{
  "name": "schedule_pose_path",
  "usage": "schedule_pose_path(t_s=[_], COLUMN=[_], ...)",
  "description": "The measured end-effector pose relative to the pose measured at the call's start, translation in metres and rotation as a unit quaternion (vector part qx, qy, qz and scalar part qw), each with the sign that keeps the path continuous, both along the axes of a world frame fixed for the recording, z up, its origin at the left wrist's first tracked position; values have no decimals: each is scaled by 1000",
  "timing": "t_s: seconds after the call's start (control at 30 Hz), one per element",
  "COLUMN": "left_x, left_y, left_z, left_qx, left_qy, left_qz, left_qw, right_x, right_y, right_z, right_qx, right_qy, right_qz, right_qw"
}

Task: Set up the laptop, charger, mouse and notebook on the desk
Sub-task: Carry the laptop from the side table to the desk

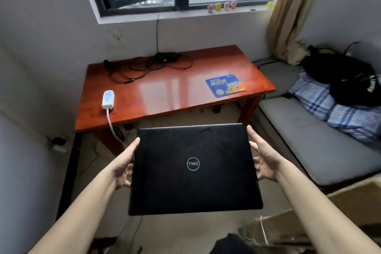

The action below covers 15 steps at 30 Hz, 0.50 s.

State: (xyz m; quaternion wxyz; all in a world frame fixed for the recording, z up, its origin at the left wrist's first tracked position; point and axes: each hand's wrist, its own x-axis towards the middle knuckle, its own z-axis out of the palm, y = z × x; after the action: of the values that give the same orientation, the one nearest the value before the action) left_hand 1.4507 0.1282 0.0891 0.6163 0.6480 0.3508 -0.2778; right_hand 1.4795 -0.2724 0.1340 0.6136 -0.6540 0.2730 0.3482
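- Closed black laptop [193,183], lid up, is held in the air on the near side of the red-brown wooden desk [165,97], not touching it.
- Left hand [124,168]: thumb lies along the laptop's left edge; fingers go beneath and are hidden. It grips that edge.
- Right hand [266,164]: thumb runs up the right edge, fingers are spread with tips tucked under; how far under, cannot tell.
- Lid logo: ringed "DELL", upside down from here.
- Black charger brick [165,56] sits at the desk's far edge in a tangle of black cables [132,70]; cable ends hard to trace.
- White oblong power block [107,98] is on the desk's near left; label blurred. Its white cord drops over the near edge.
- Blue printed mouse pad [225,85] is on the desk's right part; large characters, unreadable.
- Grey cushioned bench [309,150], right of the desk, is cut off by the frame; blue plaid cloth [321,105] and black bag [350,80] lie on it.
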Motion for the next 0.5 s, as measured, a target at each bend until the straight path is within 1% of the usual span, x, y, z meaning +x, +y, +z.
schedule_pose_path(t_s=[0.13, 0.3, 0.4, 0.5], left_x=[80, 188, 242, 288], left_y=[-4, -10, -10, -3], left_z=[-1, -15, -13, -8], left_qx=[5, 7, 30, 27], left_qy=[0, 13, 38, 38], left_qz=[-17, 16, 46, 81], left_qw=[1000, 1000, 998, 996], right_x=[69, 197, 273, 343], right_y=[-5, -9, -3, 10], right_z=[-5, -29, -34, -31], right_qx=[-8, 14, 6, 13], right_qy=[6, 12, 21, 25], right_qz=[-13, 3, 27, 60], right_qw=[1000, 1000, 999, 998])
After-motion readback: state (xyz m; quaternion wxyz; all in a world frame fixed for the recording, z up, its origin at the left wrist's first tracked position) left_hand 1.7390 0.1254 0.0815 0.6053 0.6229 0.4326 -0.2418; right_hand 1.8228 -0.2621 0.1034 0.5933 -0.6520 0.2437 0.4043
